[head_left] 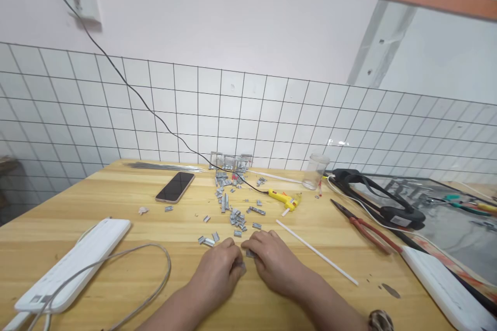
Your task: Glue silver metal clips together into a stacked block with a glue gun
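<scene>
Both hands are knuckle to knuckle low on the desk [116,206] — the left hand [218,268] and right hand [272,261] pinch a small metal clip [249,254] between their fingertips, the loose clip pile [236,214] just beyond, nearer neither.

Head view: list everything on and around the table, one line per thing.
metal clips: many, grey, scattered mid-table
phone: one, dark screen, left of the clips
glue gun: one, yellow, right of the clips
glue stick: one, white, right of the hands
plastic cup: one, clear, by the wall
pliers: one, red handles, right side
power strip: one, white, near left
table: one, light wood
left hand: closed around a small grey piece
right hand: fingertips touching that piece
</scene>
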Demonstrator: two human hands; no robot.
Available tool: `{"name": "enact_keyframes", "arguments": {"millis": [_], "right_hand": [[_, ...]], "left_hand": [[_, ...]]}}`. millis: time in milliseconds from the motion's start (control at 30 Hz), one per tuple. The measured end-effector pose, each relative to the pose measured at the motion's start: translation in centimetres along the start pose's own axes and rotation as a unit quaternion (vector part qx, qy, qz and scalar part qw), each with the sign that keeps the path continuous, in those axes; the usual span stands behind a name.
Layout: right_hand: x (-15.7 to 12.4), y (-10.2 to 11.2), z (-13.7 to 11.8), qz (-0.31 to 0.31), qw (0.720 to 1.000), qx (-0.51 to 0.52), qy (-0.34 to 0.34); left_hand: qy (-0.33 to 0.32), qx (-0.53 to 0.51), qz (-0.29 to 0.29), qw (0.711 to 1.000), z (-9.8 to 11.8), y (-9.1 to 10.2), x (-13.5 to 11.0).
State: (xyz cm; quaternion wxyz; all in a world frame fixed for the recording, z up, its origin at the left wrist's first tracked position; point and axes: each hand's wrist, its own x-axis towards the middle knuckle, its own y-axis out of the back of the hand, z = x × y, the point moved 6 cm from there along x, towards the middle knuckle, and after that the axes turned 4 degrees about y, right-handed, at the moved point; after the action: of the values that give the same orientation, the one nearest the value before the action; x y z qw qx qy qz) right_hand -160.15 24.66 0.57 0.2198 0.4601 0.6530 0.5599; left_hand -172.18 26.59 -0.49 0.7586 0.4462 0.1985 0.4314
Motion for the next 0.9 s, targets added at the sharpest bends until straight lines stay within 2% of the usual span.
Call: {"name": "enact_keyframes", "arguments": {"millis": [233, 567, 900], "right_hand": [[0.1, -0.2, 0.4, 0.016, 1.000, 0.011, 0.005], [-0.7, 0.0, -0.8, 0.012, 0.999, 0.039, 0.025], [-1.3, -0.7, -0.2, 0.019, 0.998, 0.048, 0.020]], "left_hand": [[-0.009, -0.023, 0.003, 1.000, -0.4, -0.1, 0.2], [-0.022, -0.019, -0.009, 1.000, -0.3, 0.1, 0.3], [-0.037, -0.026, -0.014, 0.999, -0.3, -0.1, 0.3]]}}
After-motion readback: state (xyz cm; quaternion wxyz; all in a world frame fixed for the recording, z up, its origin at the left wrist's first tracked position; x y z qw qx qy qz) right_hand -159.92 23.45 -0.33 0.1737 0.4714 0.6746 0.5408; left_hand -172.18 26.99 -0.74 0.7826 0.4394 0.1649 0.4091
